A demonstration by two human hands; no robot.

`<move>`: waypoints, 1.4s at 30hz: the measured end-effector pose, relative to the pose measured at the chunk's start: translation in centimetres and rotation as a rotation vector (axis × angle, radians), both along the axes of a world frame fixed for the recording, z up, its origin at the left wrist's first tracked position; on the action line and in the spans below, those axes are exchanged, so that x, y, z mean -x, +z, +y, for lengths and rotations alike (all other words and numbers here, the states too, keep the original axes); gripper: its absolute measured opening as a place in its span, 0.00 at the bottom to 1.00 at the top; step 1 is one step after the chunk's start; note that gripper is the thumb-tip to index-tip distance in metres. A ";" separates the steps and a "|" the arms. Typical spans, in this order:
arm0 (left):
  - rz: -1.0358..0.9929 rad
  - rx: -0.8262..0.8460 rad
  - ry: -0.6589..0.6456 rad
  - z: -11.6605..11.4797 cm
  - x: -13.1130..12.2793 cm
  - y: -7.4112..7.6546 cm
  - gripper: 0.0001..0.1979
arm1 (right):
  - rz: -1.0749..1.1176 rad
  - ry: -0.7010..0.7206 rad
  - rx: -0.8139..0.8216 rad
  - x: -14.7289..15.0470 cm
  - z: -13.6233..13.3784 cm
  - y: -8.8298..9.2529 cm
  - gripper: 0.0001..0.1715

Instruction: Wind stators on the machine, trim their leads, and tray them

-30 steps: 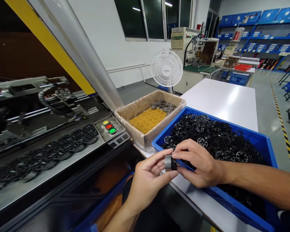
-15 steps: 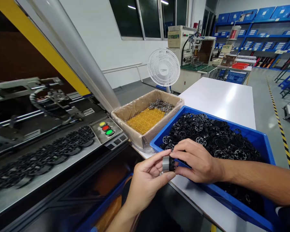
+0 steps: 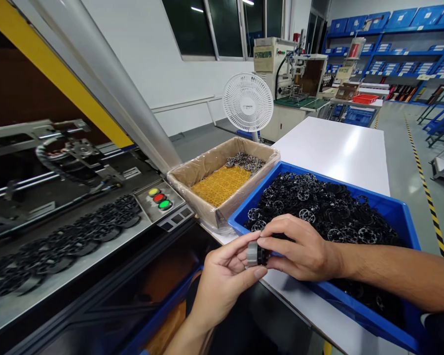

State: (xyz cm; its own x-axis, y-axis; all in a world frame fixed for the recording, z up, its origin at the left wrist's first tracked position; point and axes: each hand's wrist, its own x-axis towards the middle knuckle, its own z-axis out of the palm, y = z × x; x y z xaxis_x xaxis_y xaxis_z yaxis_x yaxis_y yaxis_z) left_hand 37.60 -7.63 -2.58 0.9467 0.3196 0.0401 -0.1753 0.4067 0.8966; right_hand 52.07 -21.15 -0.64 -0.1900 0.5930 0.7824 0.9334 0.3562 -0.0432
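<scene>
Between the thumb and fingers of my left hand (image 3: 225, 281) is a grey metal ring core (image 3: 252, 253), held on edge. A black toothed plastic ring (image 3: 262, 254) sits against the core's right side; whether it is fully seated I cannot tell. My right hand (image 3: 299, 249) pinches at this black ring from the right, its fingers partly hiding it. Both hands meet just in front of a blue bin (image 3: 358, 325), which is heaped with black spoked plastic rings (image 3: 314, 204).
Behind, a plastic-lined cardboard box (image 3: 203, 213) holds yellow pieces (image 3: 222, 185) and grey cores (image 3: 246, 160). At left, a machine with rows of black-ringed cores (image 3: 70, 241) has coloured buttons (image 3: 159, 197). A white fan (image 3: 247, 106) stands beyond the white table (image 3: 329, 145).
My right fingers have closed in around the black ring against the core. The left hand keeps its grip, and the whole view has shifted slightly.
</scene>
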 end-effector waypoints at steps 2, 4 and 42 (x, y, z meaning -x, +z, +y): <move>0.003 0.012 -0.002 0.0 -0.1 0.0 0.24 | -0.003 -0.004 -0.004 0.0 0.0 0.0 0.15; 0.010 0.020 0.005 0.0 -0.1 -0.1 0.24 | -0.002 -0.003 -0.001 0.0 0.1 0.0 0.15; 0.137 0.027 -0.101 0.9 0.1 -0.6 0.27 | -0.108 -0.056 0.009 -0.1 0.0 -0.2 0.18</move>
State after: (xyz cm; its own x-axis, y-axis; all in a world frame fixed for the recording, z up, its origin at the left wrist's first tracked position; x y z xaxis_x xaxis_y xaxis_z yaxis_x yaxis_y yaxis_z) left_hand 37.51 -6.68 -3.21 0.9700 0.2219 -0.0990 -0.0091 0.4402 0.8978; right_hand 52.20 -21.13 -0.81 -0.2394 0.6117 0.7540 0.9513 0.3033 0.0559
